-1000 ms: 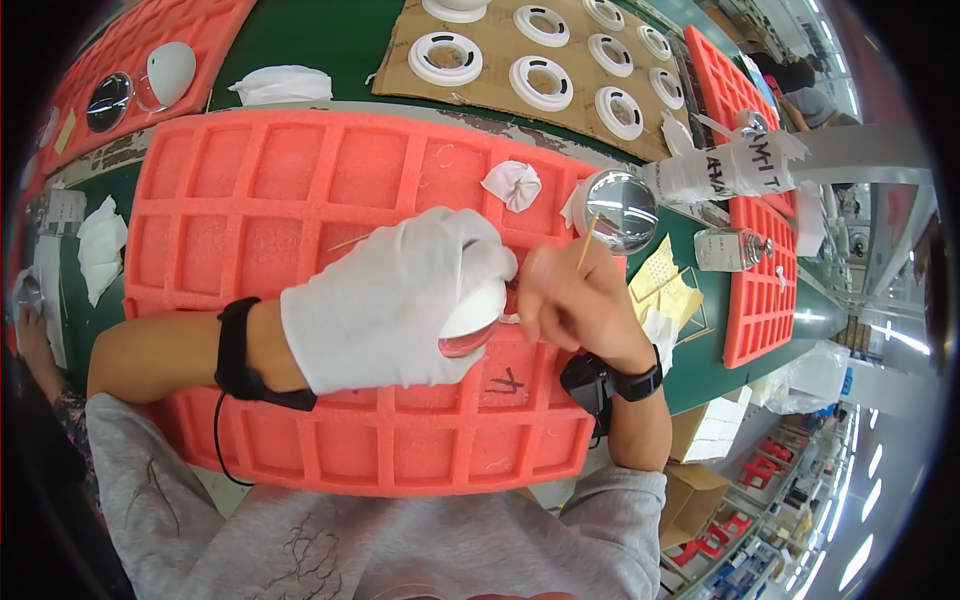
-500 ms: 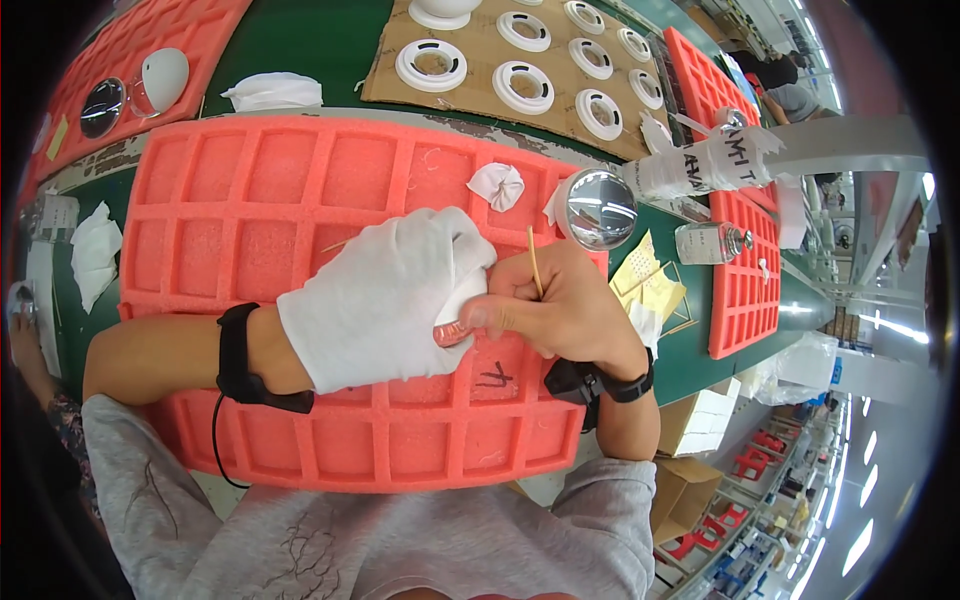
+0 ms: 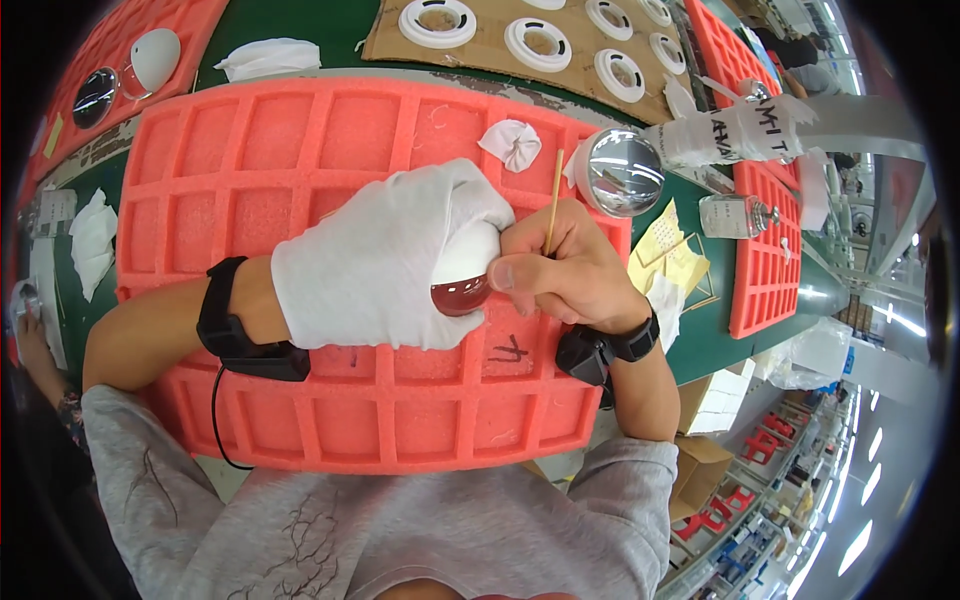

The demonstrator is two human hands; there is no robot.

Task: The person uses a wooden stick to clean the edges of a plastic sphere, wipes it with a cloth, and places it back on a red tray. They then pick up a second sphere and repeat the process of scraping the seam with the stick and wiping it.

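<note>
My left hand (image 3: 375,265), in a white glove, is closed around a rounded housing (image 3: 466,255) with a white shell and a glossy, dark reddish dome part (image 3: 461,296). My bare right hand (image 3: 570,265) pinches a thin wooden stick (image 3: 555,200) that points upward. Its thumb and fingers press against the right side of the housing, and the stick's lower end is hidden by them. Under both hands lies a red foam tray (image 3: 430,440) with square compartments. A crumpled white cloth (image 3: 511,145) and a shiny clear dome (image 3: 622,172) rest near its far right corner.
White rings (image 3: 537,45) sit on a cardboard sheet (image 3: 480,68) at the back. A wrapped post (image 3: 735,132) juts in at right, near a glass bottle (image 3: 735,216) and yellow paper (image 3: 662,250) with sticks. Another foam tray (image 3: 190,40) stands far left, holding dome parts. A cable hangs from my left wrist.
The housing is turned so more of its white shell and dark glossy part shows. The stick stands more upright. Both hands appear slightly higher in the view, which has shifted.
</note>
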